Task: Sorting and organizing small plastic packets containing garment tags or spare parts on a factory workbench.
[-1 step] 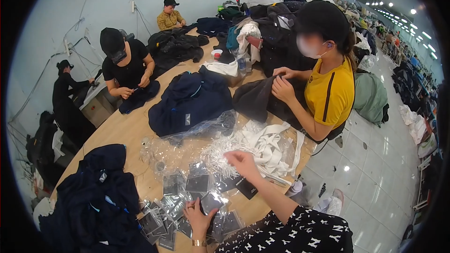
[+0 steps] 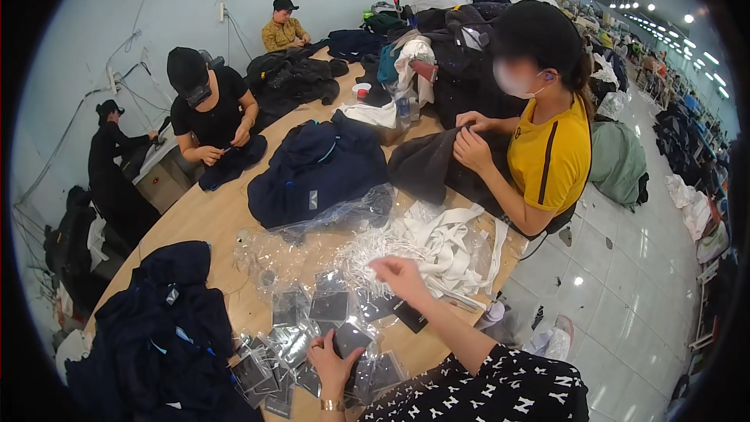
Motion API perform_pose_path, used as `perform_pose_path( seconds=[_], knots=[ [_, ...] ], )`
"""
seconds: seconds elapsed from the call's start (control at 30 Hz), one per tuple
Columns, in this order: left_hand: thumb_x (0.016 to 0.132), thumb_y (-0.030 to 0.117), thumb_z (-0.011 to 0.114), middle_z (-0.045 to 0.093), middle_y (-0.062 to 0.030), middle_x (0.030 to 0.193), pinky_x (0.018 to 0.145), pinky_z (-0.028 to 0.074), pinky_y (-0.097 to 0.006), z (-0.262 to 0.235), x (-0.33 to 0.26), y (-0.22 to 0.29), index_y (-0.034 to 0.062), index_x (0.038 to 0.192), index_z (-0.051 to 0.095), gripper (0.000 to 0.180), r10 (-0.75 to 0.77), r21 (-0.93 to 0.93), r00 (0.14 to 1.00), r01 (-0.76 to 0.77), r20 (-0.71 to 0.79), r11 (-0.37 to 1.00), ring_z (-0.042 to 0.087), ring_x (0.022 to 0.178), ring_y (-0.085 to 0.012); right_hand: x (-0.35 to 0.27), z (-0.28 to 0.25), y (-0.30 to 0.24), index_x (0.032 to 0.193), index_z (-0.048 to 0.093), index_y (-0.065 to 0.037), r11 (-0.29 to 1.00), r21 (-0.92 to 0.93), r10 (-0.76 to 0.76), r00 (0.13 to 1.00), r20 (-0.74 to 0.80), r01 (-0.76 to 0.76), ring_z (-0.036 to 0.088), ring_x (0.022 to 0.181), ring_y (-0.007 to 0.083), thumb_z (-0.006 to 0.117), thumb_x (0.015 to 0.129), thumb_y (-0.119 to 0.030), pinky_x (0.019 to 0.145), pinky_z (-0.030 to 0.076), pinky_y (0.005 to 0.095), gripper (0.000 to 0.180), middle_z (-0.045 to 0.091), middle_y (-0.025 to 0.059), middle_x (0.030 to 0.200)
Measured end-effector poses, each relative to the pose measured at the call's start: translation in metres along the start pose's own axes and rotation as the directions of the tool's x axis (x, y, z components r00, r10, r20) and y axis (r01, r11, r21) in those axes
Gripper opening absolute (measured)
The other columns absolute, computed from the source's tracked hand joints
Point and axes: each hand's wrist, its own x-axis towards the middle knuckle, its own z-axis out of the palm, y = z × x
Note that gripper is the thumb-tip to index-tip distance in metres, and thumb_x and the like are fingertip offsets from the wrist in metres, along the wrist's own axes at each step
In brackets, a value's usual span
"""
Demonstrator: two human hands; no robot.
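Observation:
My left hand, a gold band at its wrist, rests over a heap of dark hang tags in clear plastic sleeves. Its thumb is spread from the fingers, and the fingertips touch the sleeves. Above a tangle of thin white strings is my right hand, its fingers drawn together. Whatever it pinches, if anything, blends into the strings. Beneath that forearm lies a black card tag. White flat bands are piled just beyond the strings.
Navy garments lie at the left, with another navy pile mid-table beside crumpled clear plastic. A co-worker in yellow handles dark cloth at the right. Another person in black works across the table.
My right hand has shifted slightly left and down over the strings. The fingers of my left hand have moved slightly on the sleeved tags.

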Motion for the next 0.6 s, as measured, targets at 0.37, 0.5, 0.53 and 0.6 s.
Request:
perform_pose_path(
  seconds=[0.37,0.5,0.53,0.6],
  knots=[
    [0.076,0.019,0.065,0.048,-0.0108,0.069,0.059,0.038,-0.033,-0.021,0.005,0.006,-0.0039,0.078,0.051,0.028,-0.065,-0.175,0.982,0.034,-0.178,0.984,0.046,0.062,-0.0228,-0.027,0.028,-0.009,0.093,0.062,-0.001,0.989,-0.082,0.142,0.951,0.276,-0.124,0.058,0.068,0.0081,0.053,0.083,-0.006,0.063,0.046,0.0210,0.015,0.063,0.0036,0.079],
    [0.082,0.018,0.060,0.047,-0.0036,0.066,0.056,0.036,-0.025,-0.049,0.008,0.023,-0.0038,0.080,0.051,0.023,-0.253,-0.447,0.966,0.202,-0.057,0.872,0.038,0.064,-0.0093,-0.023,0.026,-0.003,0.094,0.063,-0.001,0.989,-0.148,0.072,0.955,0.289,-0.030,0.056,0.074,0.0075,0.053,0.082,-0.005,0.064,0.046,0.0219,0.016,0.063,0.0032,0.084],
    [0.083,0.016,0.058,0.048,-0.0015,0.067,0.056,0.036,-0.024,-0.058,0.009,0.032,-0.0032,0.080,0.052,0.020,-0.273,-0.542,0.962,0.219,-0.019,0.811,0.039,0.063,-0.0079,-0.022,0.027,-0.002,0.097,0.063,-0.002,0.986,-0.163,0.073,0.945,0.319,-0.021,0.055,0.077,0.0064,0.053,0.082,-0.006,0.065,0.045,0.0209,0.018,0.063,0.0026,0.086],
    [0.083,0.016,0.058,0.053,0.0004,0.071,0.058,0.038,-0.022,-0.057,0.009,0.032,-0.0023,0.081,0.054,0.018,-0.265,-0.664,0.964,0.193,-0.007,0.722,0.043,0.064,-0.0064,-0.026,0.030,-0.005,0.098,0.063,-0.001,0.985,-0.139,0.150,0.906,0.395,-0.102,0.054,0.079,0.0059,0.053,0.083,-0.010,0.066,0.044,0.0201,0.020,0.063,0.0025,0.089]
  ],
)
